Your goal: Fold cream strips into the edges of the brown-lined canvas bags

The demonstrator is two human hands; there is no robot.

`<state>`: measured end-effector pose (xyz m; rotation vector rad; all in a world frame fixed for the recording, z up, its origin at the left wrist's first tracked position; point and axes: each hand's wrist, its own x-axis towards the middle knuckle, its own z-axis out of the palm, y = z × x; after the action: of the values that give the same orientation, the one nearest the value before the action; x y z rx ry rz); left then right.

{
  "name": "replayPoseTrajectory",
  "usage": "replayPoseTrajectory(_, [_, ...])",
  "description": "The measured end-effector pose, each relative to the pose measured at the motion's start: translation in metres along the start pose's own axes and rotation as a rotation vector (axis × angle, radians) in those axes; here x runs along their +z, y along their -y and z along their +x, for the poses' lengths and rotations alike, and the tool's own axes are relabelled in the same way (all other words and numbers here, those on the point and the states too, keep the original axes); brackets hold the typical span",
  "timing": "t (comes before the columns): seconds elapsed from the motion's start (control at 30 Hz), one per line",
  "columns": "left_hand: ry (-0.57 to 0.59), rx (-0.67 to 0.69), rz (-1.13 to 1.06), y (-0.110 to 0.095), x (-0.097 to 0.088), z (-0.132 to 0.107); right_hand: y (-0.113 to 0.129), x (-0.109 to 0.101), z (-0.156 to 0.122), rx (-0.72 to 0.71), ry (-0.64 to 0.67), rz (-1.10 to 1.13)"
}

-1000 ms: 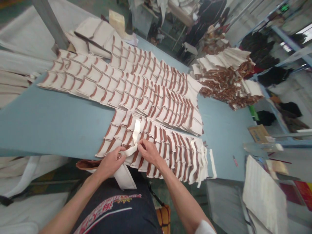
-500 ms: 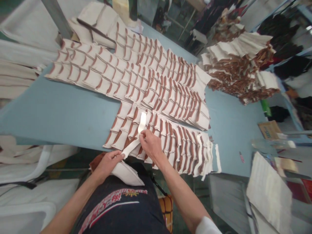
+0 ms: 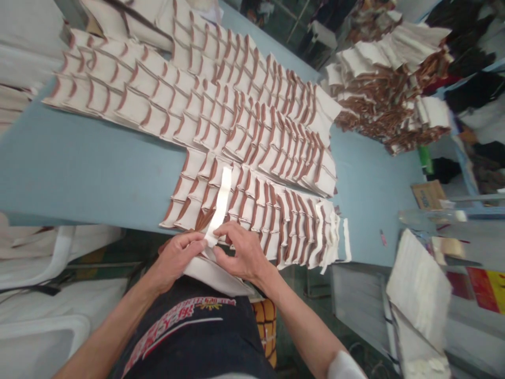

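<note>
A white fabric strip (image 3: pixel 221 202) runs from my hands up over the front row of folded cream pieces with brown edges (image 3: pixel 272 221). My left hand (image 3: pixel 182 254) pinches the strip's lower end at the table's front edge. Close beside it, my right hand (image 3: pixel 241 250) has thumb and fingertips at the same end, the thumb a little apart from the index finger. Below both hands a folded cream fabric piece (image 3: pixel 216 275) hangs in front of my dark apron (image 3: pixel 189 326). Where exactly the fingers meet strip and fabric is partly hidden.
Longer rows of overlapping cream pieces (image 3: pixel 153 100) cover the middle of the blue table (image 3: pixel 98 168). A tall heap of brown-and-cream pieces (image 3: pixel 390 100) stands at the far right. More white strips (image 3: pixel 346 239) lie at the front row's right end. A cardboard box (image 3: pixel 428 195) sits farther right.
My right hand has slid down along the strip toward my left hand, and both are now close together. The strip lies straighter. The whole view has shifted slightly.
</note>
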<state>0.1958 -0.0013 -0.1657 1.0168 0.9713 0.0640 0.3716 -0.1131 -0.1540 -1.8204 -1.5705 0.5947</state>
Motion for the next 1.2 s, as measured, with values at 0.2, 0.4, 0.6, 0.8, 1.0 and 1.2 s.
replayPoseTrajectory(0.2, [-0.025,0.076,0.114,-0.001,0.006,-0.002,-0.002,0.001,0.001,0.007,0.027,0.031])
replayPoseTrajectory(0.4, [-0.062,0.106,0.207,-0.007,0.007,-0.006,-0.002,-0.005,0.0,-0.011,0.021,0.127])
replayPoseTrajectory(0.6, [-0.109,0.132,0.28,-0.007,0.007,-0.008,-0.002,-0.011,0.001,-0.015,0.066,0.11])
replayPoseTrajectory(0.8, [-0.125,0.163,0.318,-0.007,0.016,-0.005,-0.005,-0.008,0.0,0.03,0.081,0.029])
replayPoseTrajectory(1.0, [-0.139,0.198,0.356,-0.012,0.022,-0.006,-0.001,-0.01,0.001,0.102,0.052,0.095])
replayPoseTrajectory(1.2, [-0.209,0.21,0.387,-0.009,0.025,-0.007,0.003,-0.003,0.003,0.257,0.046,0.241])
